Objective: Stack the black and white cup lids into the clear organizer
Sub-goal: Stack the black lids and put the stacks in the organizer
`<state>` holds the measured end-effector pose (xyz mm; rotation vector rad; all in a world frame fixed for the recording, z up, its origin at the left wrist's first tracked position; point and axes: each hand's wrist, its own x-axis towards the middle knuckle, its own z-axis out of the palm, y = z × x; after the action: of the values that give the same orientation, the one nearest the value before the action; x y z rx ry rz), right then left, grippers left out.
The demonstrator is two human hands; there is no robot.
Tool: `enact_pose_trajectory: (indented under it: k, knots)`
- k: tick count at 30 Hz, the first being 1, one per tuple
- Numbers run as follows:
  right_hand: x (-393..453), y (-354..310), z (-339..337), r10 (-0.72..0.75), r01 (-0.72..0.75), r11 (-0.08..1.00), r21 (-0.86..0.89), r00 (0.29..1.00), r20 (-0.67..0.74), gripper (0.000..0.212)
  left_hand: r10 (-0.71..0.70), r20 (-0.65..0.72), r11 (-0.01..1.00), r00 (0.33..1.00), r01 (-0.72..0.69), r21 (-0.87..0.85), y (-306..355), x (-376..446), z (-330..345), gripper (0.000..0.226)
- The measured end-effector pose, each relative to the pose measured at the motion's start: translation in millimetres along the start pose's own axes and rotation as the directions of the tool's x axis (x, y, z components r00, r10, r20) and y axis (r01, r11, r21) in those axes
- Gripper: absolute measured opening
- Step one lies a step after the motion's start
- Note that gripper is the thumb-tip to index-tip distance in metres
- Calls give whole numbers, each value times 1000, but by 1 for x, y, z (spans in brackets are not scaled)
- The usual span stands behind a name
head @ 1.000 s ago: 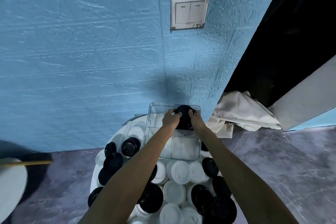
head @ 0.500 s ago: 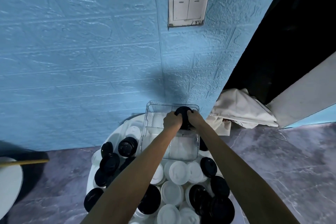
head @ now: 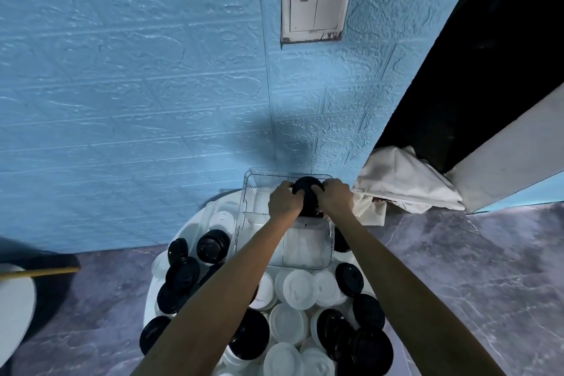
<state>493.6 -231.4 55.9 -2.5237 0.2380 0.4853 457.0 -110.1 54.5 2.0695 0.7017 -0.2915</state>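
Note:
A clear organizer (head: 244, 217) stands at the far side of a round white table (head: 186, 229), against the blue wall. My left hand (head: 283, 200) and my right hand (head: 335, 197) both grip a stack of black lids (head: 307, 188) standing inside the organizer's far compartment. White lids (head: 300, 246) show through the near compartment. Loose black lids (head: 213, 246) and white lids (head: 297, 288) lie scattered over the table in front of the organizer, partly hidden by my forearms.
A crumpled white cloth (head: 403, 183) lies right of the organizer at a dark doorway. A light switch (head: 317, 7) is on the wall above. At the left edge are a white round object (head: 13, 308) and a wooden stick (head: 39, 272). Grey marbled floor surrounds the table.
Both hands stay on the black lid stack in the organizer, with hardly any shift. The view has drifted slightly.

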Motion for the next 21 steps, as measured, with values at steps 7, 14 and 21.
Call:
enact_pose_trajectory:
  k: [7, 14, 21]
  knots:
    - [-11, 7, 0, -21, 25, 998, 50, 997, -81, 31, 47, -43, 999, 998, -47, 6, -4, -1, 6, 30]
    - [-20, 12, 3, -12, 13, 1000, 3, 991, -130, 31, 27, -56, 1000, 998, -26, 6, -6, 2, 12, 29]
    - [-20, 16, 4, 8, 18, 991, 134, 982, -191, 29, 9, -103, 1000, 995, -10, -11, 0, 3, 15, 26]
